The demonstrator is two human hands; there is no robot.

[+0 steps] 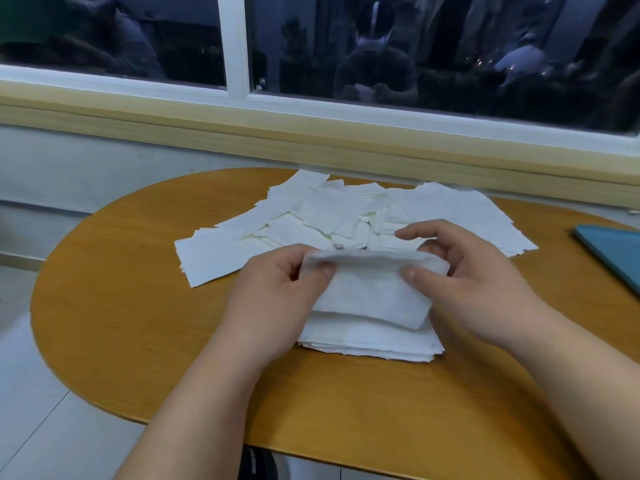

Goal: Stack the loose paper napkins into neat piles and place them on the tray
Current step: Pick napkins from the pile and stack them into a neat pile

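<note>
A white paper napkin is held just above a neat pile of napkins near the middle of the wooden table. My left hand pinches the napkin's upper left corner. My right hand pinches its upper right corner. Behind them lies a loose, scattered heap of white napkins. The blue-green tray shows only partly at the right edge of the table.
The table is oval and stands against a wall under a window sill. Its front edge curves close to me, with pale floor tiles to the left. Dark window glass reflects people.
</note>
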